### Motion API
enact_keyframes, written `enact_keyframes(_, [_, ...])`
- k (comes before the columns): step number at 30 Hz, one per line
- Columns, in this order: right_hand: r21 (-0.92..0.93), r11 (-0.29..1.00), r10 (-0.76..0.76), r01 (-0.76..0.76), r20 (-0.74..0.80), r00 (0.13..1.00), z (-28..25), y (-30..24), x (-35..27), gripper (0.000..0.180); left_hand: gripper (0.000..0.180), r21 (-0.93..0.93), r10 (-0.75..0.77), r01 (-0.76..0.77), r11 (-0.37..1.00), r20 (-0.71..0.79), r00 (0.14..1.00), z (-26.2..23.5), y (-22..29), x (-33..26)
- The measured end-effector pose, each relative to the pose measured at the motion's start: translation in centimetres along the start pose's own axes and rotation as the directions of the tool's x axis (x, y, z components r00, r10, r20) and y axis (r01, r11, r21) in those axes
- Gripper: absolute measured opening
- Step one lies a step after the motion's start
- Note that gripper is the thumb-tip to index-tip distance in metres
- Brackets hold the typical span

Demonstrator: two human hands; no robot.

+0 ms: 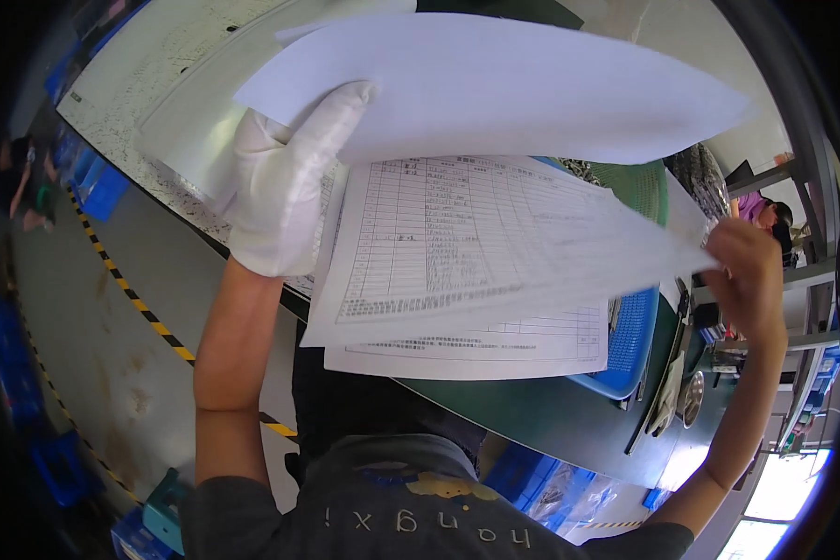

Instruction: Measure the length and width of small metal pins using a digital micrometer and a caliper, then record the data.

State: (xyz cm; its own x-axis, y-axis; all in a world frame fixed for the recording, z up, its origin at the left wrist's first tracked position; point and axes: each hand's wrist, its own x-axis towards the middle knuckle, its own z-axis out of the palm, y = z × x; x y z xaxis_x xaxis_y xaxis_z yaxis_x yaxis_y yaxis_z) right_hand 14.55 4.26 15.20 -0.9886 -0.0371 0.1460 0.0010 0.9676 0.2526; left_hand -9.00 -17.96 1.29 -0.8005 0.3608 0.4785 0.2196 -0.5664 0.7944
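Observation:
In a white glove, my left hand (285, 191) grips a bunch of papers, thumb lying over a blank white sheet (532, 93) that curls up and away. Below it a printed table form (411, 233) with handwritten entries is lifted, its right corner pinched between the fingers of my bare right hand (751, 275). That sheet bends and looks slightly smeared by motion. Another printed form (476, 362) shows underneath. A glossy translucent sheet or cover (191, 140) sticks out at the far left, behind the gloved hand.
Behind the papers sit a blue basket (639, 345) and a green basket (639, 191) on the green table (495, 415). A white glove (665, 397) and a metal bowl (691, 399) lie at right. Other people (765, 213) show at both sides. Blue bins (541, 481) stand below the table.

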Motion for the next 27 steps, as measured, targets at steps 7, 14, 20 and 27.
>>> enact_keyframes(7, [0.498, 0.712, 0.530, -0.494, 0.080, 0.844, 0.3, 3.0, 2.4, 0.027, 0.035, -0.527, 0.043, 0.113, 0.842, 0.273, 0.961, -1.4, 0.0, -1.5])
enact_keyframes(14, [0.524, 0.678, 0.539, -0.516, 0.123, 0.833, 1.1, 3.1, 2.9, 0.031, 0.033, 0.302, 0.031, -0.146, 0.942, 0.354, 0.935, 0.1, -0.2, -1.9])
enact_keyframes(20, [0.178, 0.893, 0.436, -0.414, -0.108, 0.893, 3.9, -1.1, -2.0, 0.017, 0.021, 0.064, -0.192, 0.200, 0.978, -0.102, 0.976, -0.3, -2.1, -1.2])
enact_keyframes(27, [-0.062, 0.987, 0.152, -0.148, 0.056, 0.987, 6.4, -6.5, -7.2, 0.032, 0.011, -0.021, -0.105, 0.103, 0.994, -0.311, 0.945, -0.3, -3.2, -1.3])
